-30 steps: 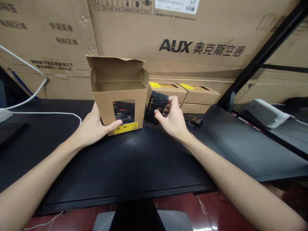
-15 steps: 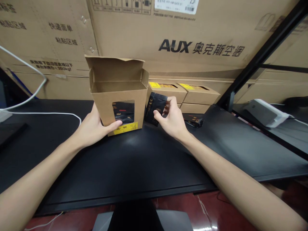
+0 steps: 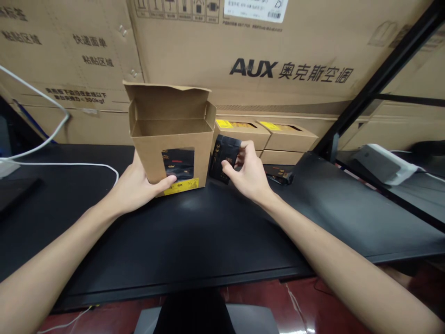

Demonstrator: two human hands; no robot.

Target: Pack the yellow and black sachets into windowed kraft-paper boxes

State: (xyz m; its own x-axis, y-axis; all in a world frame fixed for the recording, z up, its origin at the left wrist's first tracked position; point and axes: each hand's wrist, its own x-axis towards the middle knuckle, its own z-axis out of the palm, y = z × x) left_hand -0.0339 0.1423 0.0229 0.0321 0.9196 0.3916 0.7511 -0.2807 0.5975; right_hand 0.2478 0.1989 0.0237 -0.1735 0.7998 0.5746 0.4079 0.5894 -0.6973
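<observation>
My left hand [image 3: 139,185] grips the lower left side of an open brown cardboard box [image 3: 146,153], its thumb across the front by a yellow label [image 3: 182,186]. The box stands tilted on the table with its top flaps up. Through the cut-out window in its front, a black packet [image 3: 179,163] with gold print shows inside. Just right of the box, my right hand [image 3: 247,169] pinches another black packet [image 3: 222,155] between thumb and fingers. More black packets [image 3: 281,174] lie on the table behind that wrist.
Stacked brown window boxes [image 3: 288,138] stand behind my right hand. Large AUX cartons [image 3: 194,55] wall off the back of the black table [image 3: 194,241]. A white cable [image 3: 69,163] runs along the left. At right are a black metal frame [image 3: 378,79] and a white device [image 3: 385,162].
</observation>
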